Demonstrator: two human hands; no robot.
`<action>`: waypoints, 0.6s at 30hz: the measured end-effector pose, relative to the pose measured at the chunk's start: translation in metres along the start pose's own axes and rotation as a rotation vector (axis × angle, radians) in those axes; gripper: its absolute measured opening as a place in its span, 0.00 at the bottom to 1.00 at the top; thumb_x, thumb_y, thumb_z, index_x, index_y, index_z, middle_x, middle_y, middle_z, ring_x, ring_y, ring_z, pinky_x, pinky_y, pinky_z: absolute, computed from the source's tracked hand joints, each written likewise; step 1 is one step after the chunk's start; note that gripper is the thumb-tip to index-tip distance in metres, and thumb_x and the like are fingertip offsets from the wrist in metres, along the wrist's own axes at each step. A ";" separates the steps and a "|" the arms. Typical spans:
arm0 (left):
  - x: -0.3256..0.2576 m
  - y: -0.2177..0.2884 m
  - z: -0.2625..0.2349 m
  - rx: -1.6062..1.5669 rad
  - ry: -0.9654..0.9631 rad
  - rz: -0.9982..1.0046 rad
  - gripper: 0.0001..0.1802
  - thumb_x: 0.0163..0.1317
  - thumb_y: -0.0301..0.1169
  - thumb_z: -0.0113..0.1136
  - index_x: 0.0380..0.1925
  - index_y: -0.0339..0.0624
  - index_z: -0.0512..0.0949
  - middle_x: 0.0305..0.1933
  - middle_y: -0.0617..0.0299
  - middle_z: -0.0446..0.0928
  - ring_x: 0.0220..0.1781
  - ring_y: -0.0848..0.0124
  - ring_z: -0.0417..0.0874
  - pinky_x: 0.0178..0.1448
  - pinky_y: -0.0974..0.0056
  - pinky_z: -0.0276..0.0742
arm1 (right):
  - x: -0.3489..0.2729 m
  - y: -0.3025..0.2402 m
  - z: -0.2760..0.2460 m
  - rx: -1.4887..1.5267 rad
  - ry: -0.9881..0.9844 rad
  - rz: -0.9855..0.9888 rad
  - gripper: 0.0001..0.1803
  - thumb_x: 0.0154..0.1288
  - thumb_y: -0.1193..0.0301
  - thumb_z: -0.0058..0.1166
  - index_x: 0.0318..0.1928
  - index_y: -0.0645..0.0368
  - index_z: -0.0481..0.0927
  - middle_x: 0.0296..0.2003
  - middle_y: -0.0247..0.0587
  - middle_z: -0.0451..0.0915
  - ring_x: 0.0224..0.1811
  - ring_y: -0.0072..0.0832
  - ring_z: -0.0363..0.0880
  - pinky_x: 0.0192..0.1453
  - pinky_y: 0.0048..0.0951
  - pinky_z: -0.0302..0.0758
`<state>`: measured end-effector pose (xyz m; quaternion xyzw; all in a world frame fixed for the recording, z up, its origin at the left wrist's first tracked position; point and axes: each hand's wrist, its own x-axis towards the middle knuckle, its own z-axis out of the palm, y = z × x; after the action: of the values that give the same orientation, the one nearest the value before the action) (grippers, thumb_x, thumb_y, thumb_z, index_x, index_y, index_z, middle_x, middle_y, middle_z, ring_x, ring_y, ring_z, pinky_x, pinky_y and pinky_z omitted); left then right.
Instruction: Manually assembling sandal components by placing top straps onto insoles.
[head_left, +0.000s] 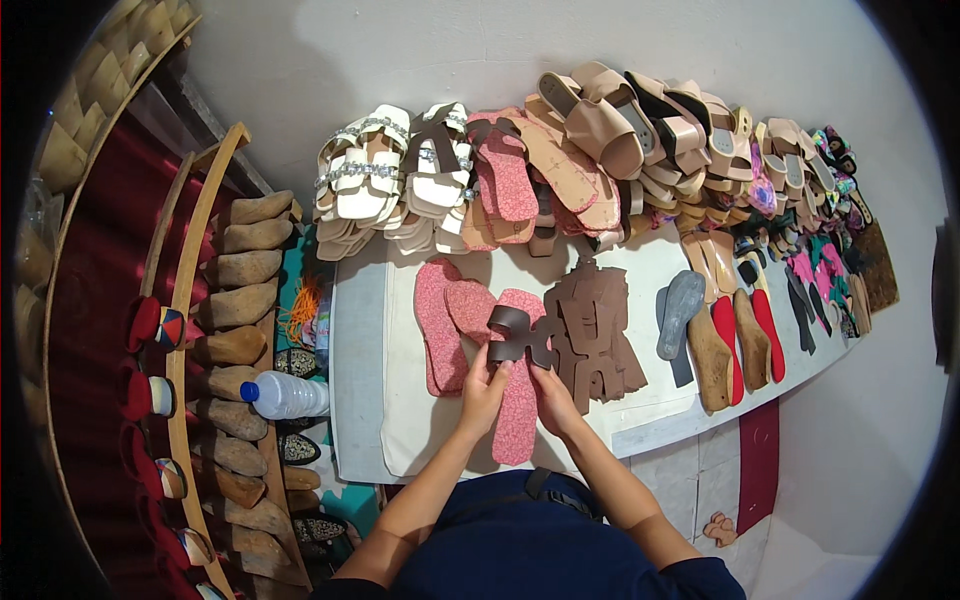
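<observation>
Above the near part of the table I hold a half-made sandal: a pink speckled sole (514, 430) with a dark brown strap (509, 345) arched across it. My left hand (484, 397) is closed on the strap's left side, thumb on top. On the other side my right hand (556, 402) grips the right edge; its fingers are partly hidden behind the sandal. Just left of it lie more pink soles (436, 325), overlapping. To the right sits a pile of flat brown cut-out strap pieces (592, 335).
Finished sandals (620, 130) are heaped along the table's back, with white ones (365, 180) at left. Wooden shoe lasts (708, 355) and red insoles (764, 335) lie at right. Left of the table stand a rack of lasts (245, 268) and a plastic bottle (290, 394).
</observation>
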<state>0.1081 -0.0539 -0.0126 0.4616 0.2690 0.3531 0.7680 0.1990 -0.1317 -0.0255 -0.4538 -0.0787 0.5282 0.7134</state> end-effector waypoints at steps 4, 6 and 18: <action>-0.004 -0.004 -0.004 0.124 -0.124 0.096 0.24 0.56 0.20 0.48 0.54 0.31 0.58 0.48 0.59 0.67 0.50 0.74 0.68 0.55 0.71 0.62 | -0.003 0.000 -0.010 -0.448 0.066 0.137 0.20 0.63 0.62 0.41 0.51 0.62 0.64 0.44 0.39 0.69 0.43 0.22 0.67 0.47 0.24 0.65; -0.006 -0.010 -0.012 0.166 -0.078 0.054 0.25 0.56 0.19 0.48 0.54 0.31 0.57 0.48 0.58 0.67 0.50 0.74 0.68 0.55 0.71 0.62 | -0.003 0.008 -0.014 -0.735 0.042 -0.235 0.20 0.61 0.62 0.45 0.47 0.64 0.66 0.39 0.42 0.70 0.39 0.25 0.69 0.41 0.25 0.68; -0.017 -0.020 -0.026 0.149 -0.042 -0.056 0.25 0.57 0.21 0.48 0.55 0.33 0.56 0.45 0.61 0.68 0.44 0.78 0.69 0.47 0.74 0.65 | -0.022 -0.046 -0.045 -0.850 0.099 -0.107 0.30 0.54 0.60 0.53 0.50 0.71 0.65 0.40 0.48 0.72 0.41 0.28 0.74 0.38 0.24 0.72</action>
<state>0.0844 -0.0599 -0.0402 0.5172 0.2912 0.3007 0.7465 0.2477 -0.1769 -0.0093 -0.7275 -0.2785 0.3884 0.4922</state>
